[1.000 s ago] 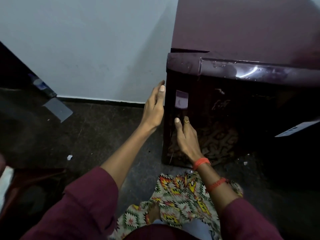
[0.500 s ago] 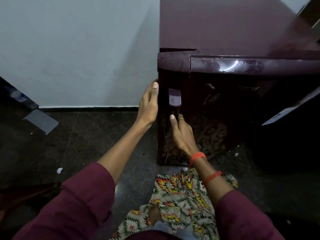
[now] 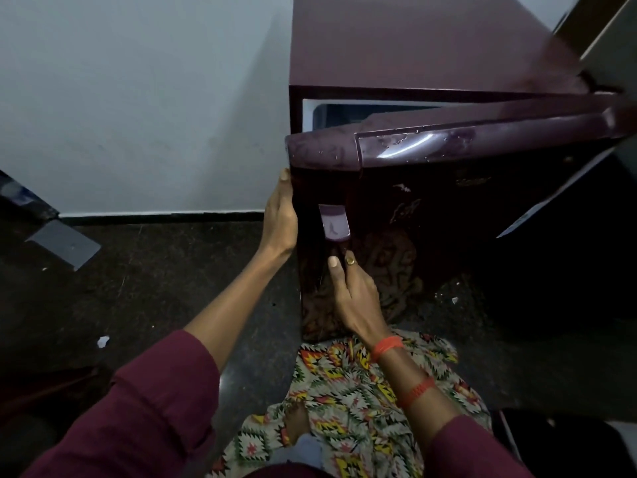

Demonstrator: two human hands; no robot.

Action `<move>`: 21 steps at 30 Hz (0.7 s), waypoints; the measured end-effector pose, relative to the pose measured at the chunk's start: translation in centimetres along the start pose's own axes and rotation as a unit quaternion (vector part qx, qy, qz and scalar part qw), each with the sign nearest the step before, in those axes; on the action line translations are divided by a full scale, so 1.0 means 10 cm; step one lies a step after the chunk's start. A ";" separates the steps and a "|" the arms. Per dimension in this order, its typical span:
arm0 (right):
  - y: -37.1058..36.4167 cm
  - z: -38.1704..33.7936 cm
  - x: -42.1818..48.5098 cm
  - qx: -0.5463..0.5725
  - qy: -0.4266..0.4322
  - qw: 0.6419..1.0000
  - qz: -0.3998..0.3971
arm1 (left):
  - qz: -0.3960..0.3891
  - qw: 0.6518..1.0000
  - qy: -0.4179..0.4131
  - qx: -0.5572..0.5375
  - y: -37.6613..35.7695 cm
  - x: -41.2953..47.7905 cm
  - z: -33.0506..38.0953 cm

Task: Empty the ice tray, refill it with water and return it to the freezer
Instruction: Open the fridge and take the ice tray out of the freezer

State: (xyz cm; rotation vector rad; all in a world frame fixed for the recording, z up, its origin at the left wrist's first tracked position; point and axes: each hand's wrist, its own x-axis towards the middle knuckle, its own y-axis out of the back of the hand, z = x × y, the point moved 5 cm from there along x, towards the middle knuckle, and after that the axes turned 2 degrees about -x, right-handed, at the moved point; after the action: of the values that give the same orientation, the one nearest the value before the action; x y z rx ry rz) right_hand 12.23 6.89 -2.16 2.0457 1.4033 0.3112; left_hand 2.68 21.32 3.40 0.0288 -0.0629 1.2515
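A dark maroon fridge (image 3: pixel 413 46) stands against the wall. Its door (image 3: pixel 448 215) is ajar at the left side, and a strip of the white inside (image 3: pixel 344 110) shows above the door's top edge. My left hand (image 3: pixel 281 215) is wrapped round the door's left edge, fingers hidden behind it. My right hand (image 3: pixel 351 294) lies flat on the door front, fingertips just below the pale handle recess (image 3: pixel 334 224). No ice tray is in view.
A pale wall (image 3: pixel 138 98) runs left of the fridge, over a dark stone floor (image 3: pixel 155 288). A dark piece of furniture (image 3: pixel 27 201) sits at the far left. My patterned clothing (image 3: pixel 344 391) is at the door's foot. Another dark object (image 3: pixel 568 253) stands at the right.
The fridge door was shut and has now swung out towards me at its left edge. My left hand has closed round that edge. My right hand stays on the door front.
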 end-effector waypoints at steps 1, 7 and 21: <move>0.01 0.05 -0.09 0.006 -0.001 1.000 0.002 | 0.003 1.000 0.001 -0.011 -0.03 -0.10 0.01; 0.13 0.35 -0.64 0.056 -0.013 0.998 0.006 | 0.017 1.000 -0.002 -0.021 -0.17 -0.65 0.03; 0.70 1.21 -1.90 0.104 -0.066 0.991 0.062 | 0.006 0.997 -0.082 0.002 -0.66 -1.83 0.02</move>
State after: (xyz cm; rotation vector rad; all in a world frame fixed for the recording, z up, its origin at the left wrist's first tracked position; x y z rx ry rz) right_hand 16.04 -16.30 -4.30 2.2829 1.2766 0.0825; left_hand 3.19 1.90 2.49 0.1348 -0.2023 1.2590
